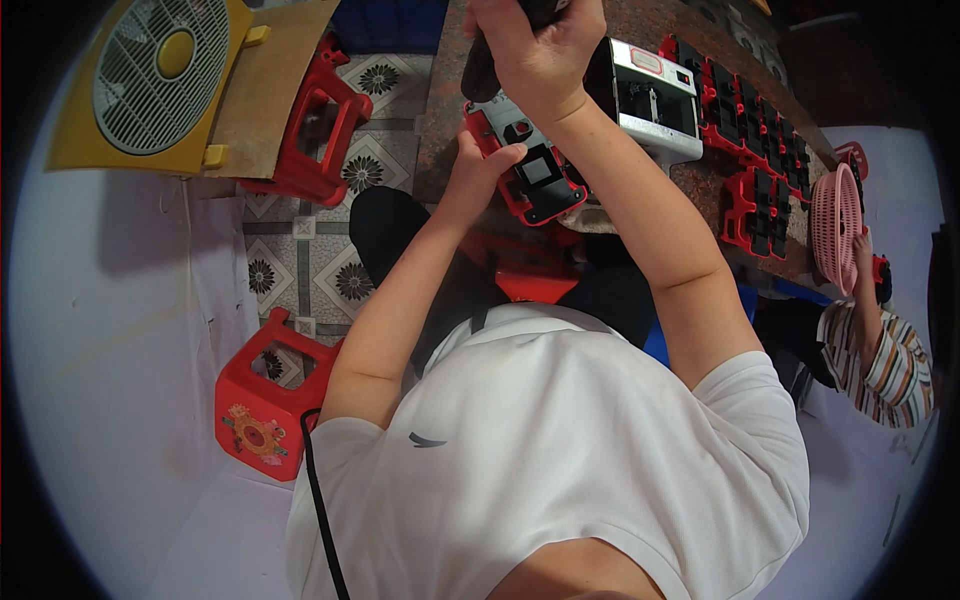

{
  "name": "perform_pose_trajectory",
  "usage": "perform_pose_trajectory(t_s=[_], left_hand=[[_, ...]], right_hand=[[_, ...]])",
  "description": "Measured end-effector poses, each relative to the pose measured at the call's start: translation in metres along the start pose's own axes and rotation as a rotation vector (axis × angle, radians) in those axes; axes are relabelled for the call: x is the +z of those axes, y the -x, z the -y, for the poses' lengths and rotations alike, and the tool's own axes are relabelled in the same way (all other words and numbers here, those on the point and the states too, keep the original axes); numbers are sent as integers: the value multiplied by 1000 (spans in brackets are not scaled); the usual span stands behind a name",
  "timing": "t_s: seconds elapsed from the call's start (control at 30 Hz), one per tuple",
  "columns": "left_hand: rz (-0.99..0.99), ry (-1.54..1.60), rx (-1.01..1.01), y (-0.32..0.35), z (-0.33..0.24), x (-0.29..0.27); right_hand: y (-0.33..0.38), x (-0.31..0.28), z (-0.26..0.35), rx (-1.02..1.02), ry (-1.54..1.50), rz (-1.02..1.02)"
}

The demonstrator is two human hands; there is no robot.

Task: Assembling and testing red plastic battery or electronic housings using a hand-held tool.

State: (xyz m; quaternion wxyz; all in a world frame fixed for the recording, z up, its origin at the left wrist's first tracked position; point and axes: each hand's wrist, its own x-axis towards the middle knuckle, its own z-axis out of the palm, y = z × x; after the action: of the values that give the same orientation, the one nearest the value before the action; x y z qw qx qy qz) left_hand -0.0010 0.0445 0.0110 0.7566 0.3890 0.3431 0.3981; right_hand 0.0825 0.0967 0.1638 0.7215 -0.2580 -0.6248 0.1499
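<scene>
My left hand [478, 172] grips the near-left side of a red, black and pale plastic housing [543, 190], its thumb lying across the top face. The housing is tilted at the table's near edge and has a square window and a round opening. Above its far end, my right hand [545, 62] is wrapped round a dark power screwdriver [482, 72]. The tool's nose points down at the housing. My right hand and the picture's upper edge hide part of the tool, and its tip cannot be made out clearly.
Right of my hands stands a white and silver machine [655, 100]. Rows of red and black housings [745, 110] and a pink basket [836, 225] lie farther right, where another person's arm [866, 275] reaches in. Red stools [265, 400] and a yellow fan [175, 55] are at left.
</scene>
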Motion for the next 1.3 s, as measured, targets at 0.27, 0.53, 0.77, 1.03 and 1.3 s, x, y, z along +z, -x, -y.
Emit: perform_pose_trajectory(t_s=[0.27,0.53,0.77,1.03,1.3], left_hand=[[-56,-209,22,-1,6,-6],[15,289,-63,12,3,-32],[437,-14,-157,-54,-62,-30],[622,-342,-245,-68,-75,-15],[393,-200,-67,30,-64,-24]], right_hand=[[-2,-6,6,99,-78,-46],[-4,-103,85,174,-89,-303],[75,-142,131,225,28,-302],[140,-168,145,450,154,-383],[156,-182,145,579,215,-459]])
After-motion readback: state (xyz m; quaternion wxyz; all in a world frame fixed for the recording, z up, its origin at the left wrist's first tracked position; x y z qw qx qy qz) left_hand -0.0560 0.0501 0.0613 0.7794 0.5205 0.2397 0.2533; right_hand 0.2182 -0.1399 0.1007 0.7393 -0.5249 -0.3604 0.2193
